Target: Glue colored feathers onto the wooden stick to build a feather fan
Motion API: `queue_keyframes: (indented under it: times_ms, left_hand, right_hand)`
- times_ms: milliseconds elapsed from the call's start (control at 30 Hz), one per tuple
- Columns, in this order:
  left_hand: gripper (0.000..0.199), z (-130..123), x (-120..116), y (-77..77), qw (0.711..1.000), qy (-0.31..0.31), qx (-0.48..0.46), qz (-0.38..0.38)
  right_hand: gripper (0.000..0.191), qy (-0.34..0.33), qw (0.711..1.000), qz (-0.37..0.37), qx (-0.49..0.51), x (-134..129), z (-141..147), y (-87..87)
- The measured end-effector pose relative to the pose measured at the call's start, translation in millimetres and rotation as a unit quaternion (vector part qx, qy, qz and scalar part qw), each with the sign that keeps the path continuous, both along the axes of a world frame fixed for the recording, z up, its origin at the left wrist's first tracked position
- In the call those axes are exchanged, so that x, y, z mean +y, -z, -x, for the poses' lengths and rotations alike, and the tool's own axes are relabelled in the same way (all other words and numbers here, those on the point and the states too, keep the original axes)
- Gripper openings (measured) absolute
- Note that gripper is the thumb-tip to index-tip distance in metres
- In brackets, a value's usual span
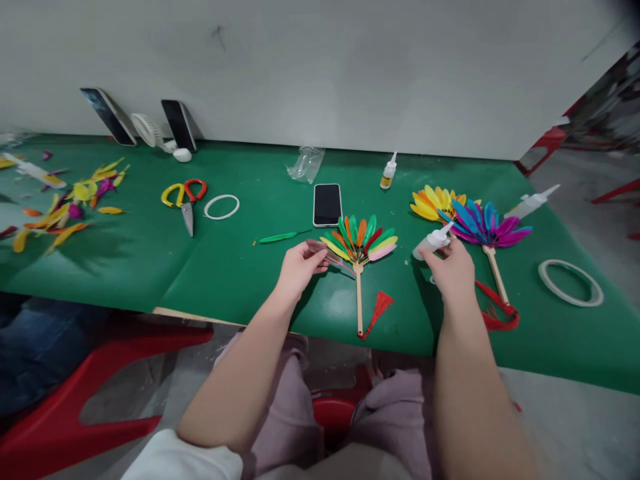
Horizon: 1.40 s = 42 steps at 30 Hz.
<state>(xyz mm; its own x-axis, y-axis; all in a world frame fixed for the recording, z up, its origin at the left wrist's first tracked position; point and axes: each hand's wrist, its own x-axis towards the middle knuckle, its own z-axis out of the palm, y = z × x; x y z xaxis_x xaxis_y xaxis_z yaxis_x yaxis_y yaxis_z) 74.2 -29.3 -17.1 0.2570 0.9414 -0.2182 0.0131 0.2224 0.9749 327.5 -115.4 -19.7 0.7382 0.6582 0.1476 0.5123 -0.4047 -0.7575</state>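
Observation:
In my left hand a pink feather is pinched, its quill pointing right toward the head of a feather fan. That fan has green, orange, red, yellow and pink feathers on a pale wooden handle, with a red tassel at its lower end. To the right, my right hand is closed on a small glue bottle, held tilted with its nozzle up and to the right. A loose green feather lies left of the fan.
Behind the fan lie a phone and a plastic bag; a second glue bottle stands nearby. Finished-looking fans, another bottle and a tape roll lie right. Scissors, a white ring and scattered feathers lie left.

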Motion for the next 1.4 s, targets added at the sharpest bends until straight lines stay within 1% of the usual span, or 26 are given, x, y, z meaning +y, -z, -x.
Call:
queue_keyframes:
  times_ms: [100, 200, 333, 433, 500, 567, 633, 733, 767, 833, 867, 933, 1000, 1067, 1167, 1267, 1400]
  left_hand:
    - [0.027, 0, 2, 1.7, 1.0, -0.007, 0.007, -0.025]
    - [0.024, -1, 3, 1.1, 0.998, -0.028, 0.016, -0.05]
    - [0.023, -5, 4, -4.9, 0.997, -0.039, 0.029, -0.068]
    - [0.028, -8, 4, -8.5, 0.996, -0.045, 0.04, -0.07]
    - [0.032, -8, 5, -7.6, 0.995, -0.047, 0.049, -0.078]
    - [0.036, -9, 8, -3.7, 0.991, -0.052, 0.07, -0.098]
    - [0.039, -8, 10, 1.8, 0.985, -0.06, 0.099, -0.127]
    - [0.041, -9, 14, 9.0, 0.975, -0.071, 0.129, -0.168]
    - [0.042, -9, 14, 10.5, 0.973, -0.072, 0.132, -0.176]
    - [0.043, -10, 14, 12.1, 0.973, -0.071, 0.13, -0.178]
    - [0.044, -10, 14, 12.5, 0.973, -0.071, 0.129, -0.175]
    - [0.045, -11, 14, 13.1, 0.975, -0.073, 0.129, -0.168]
    - [0.046, -12, 14, 14.1, 0.975, -0.073, 0.128, -0.167]
    - [0.047, -12, 15, 15.5, 0.973, -0.07, 0.135, -0.172]
    - [0.047, -12, 15, 17.2, 0.969, -0.068, 0.155, -0.178]
    - [0.049, -12, 15, 17.7, 0.967, -0.069, 0.164, -0.18]
    - [0.05, -12, 16, 18.2, 0.966, -0.067, 0.168, -0.182]
  right_hand:
    - [0.04, 0.004, 0.998, 0.05, -0.024, 0, 1, -2.9]
    - [0.042, 0.007, 0.996, 0.083, -0.036, 1, 2, -4.4]
    - [0.043, 0.008, 0.995, 0.092, -0.045, 1, 1, -3.3]
    - [0.042, -0.003, 0.994, 0.091, -0.053, 2, 1, -1.2]
    - [0.043, -0.02, 0.995, 0.089, -0.049, 2, 2, 0.3]
    - [0.048, -0.038, 0.994, 0.093, -0.039, 1, 1, 0.6]
    - [0.058, -0.058, 0.992, 0.105, -0.032, -3, 0, -1.7]
    - [0.075, -0.094, 0.987, 0.127, -0.031, -18, -4, -12.5]
    - [0.072, -0.101, 0.985, 0.135, -0.028, -25, -5, -17.7]
    - [0.049, -0.131, 0.978, 0.164, -0.006, -38, -6, -29.2]
    - [0.043, -0.158, 0.97, 0.185, 0.027, -44, -4, -34.9]
    - [0.038, -0.204, 0.953, 0.215, 0.069, -51, 2, -45.0]
    - [0.038, -0.249, 0.938, 0.232, 0.065, -52, 12, -52.5]
    - [0.038, -0.296, 0.924, 0.239, 0.049, -48, 24, -56.7]
    - [0.036, -0.331, 0.909, 0.253, 0.034, -36, 37, -55.5]
    - [0.032, -0.33, 0.906, 0.264, 0.0, -26, 44, -48.5]
    - [0.029, -0.329, 0.907, 0.259, -0.056, -18, 50, -40.1]
